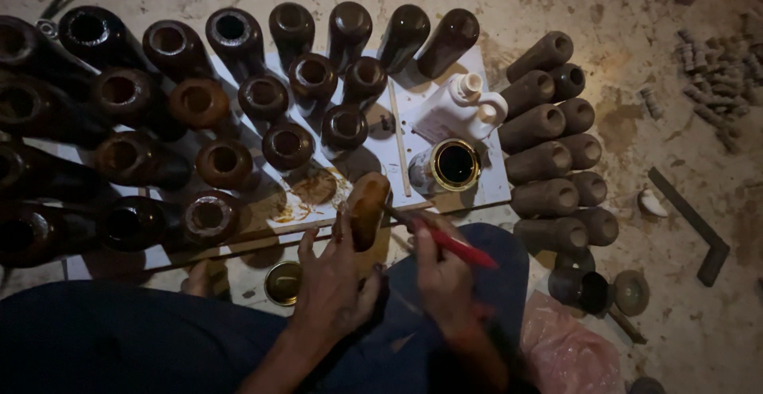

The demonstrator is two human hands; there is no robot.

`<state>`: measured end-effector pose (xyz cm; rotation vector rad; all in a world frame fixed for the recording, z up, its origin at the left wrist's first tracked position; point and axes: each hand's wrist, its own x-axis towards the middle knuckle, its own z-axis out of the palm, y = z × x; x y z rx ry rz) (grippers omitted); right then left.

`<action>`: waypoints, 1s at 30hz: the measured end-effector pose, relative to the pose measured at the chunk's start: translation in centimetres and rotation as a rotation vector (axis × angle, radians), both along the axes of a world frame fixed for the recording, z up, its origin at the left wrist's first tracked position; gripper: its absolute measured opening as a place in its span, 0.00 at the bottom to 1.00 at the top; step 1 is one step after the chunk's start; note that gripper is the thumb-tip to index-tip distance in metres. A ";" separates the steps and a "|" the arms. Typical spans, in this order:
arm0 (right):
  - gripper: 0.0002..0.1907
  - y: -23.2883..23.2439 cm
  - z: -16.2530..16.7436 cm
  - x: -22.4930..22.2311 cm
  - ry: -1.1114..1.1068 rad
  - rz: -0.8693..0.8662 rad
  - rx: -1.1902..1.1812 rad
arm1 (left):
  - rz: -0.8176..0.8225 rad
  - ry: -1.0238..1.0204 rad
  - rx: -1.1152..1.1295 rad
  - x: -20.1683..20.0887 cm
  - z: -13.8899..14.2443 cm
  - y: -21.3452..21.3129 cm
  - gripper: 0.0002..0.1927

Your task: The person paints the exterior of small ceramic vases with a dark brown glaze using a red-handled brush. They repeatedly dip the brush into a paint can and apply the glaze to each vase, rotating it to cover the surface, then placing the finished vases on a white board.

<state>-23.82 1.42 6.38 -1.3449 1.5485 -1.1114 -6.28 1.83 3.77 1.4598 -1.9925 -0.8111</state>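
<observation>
The left hand [334, 279] grips a brown vase [367, 207], fingers wrapped around its base. At three o'clock, the right hand [443, 279] pinches a red brush [449, 243], its tip against the vase. At one o'clock stands an open tin [455, 163]; beyond it, a white bottle [461, 108]. Glossy vases [262, 96] crowd eleven o'clock, raw ones [556, 155] two o'clock.

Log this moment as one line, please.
left hand: holds brown clay piece | right hand: holds red-handled brush against it | nearby: open tin, white board
</observation>
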 end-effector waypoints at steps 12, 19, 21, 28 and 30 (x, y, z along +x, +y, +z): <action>0.12 -2.7 1.0 -0.2 0.315 0.268 -0.156 | -0.035 -0.094 -0.082 -0.4 0.0 0.2 0.48; 0.11 -2.9 0.7 -0.7 0.446 0.310 -0.186 | -0.047 -0.115 -0.052 -0.3 0.2 0.1 0.48; 0.10 -3.1 1.2 -0.5 0.258 0.231 -0.129 | -0.050 -0.108 -0.070 -0.3 0.3 0.0 0.48; 0.11 -5.6 0.7 -0.5 0.714 0.208 -0.413 | -0.030 -0.134 -0.196 -0.3 0.1 0.0 0.42; 0.11 -6.0 -0.5 -0.7 0.930 0.302 -0.531 | -0.041 -0.138 -0.166 -0.3 0.0 -0.1 0.41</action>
